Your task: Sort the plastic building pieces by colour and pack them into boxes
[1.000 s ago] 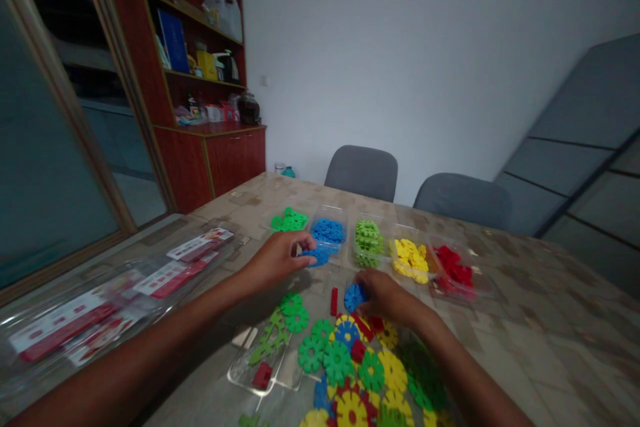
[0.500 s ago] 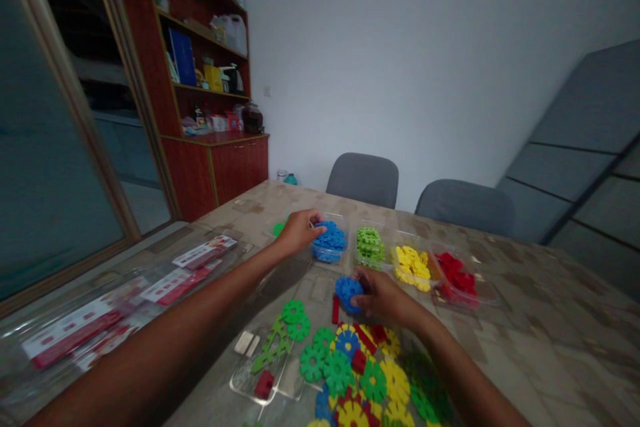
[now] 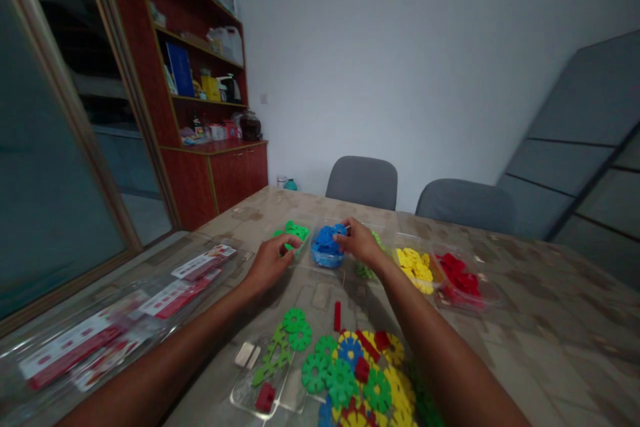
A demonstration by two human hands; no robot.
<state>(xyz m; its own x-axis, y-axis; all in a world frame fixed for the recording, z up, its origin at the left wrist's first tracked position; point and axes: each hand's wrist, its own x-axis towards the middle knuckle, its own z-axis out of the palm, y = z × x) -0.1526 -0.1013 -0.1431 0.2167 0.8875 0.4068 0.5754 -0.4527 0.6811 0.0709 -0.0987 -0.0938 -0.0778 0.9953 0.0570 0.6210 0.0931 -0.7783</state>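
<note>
My right hand (image 3: 361, 242) is over the clear tub (image 3: 327, 260) of blue pieces, its fingers closed at a blue notched disc (image 3: 339, 229) at the top right of the heap. My left hand (image 3: 273, 260) hovers by the near side of a tub of green pieces (image 3: 296, 229), fingers curved and thumb apart, with nothing visible between them. Nearer to me lies a loose pile of notched discs: green (image 3: 341, 379), yellow (image 3: 379, 348) and blue (image 3: 349, 349), with red pieces (image 3: 362, 369) among them. My right forearm hides part of the pile and of the light green tub.
Right of the blue tub stand tubs of light green (image 3: 367, 271), yellow (image 3: 415, 268) and red pieces (image 3: 457, 277). A clear lid (image 3: 240, 397) carries several pieces at the front. Plastic packages (image 3: 170, 293) lie at left. Two grey chairs (image 3: 363, 181) stand behind the table.
My right hand has carried blue discs from above the pile forward to the blue tub. My left hand has moved from the blue tub back and left, beside the green tub.
</note>
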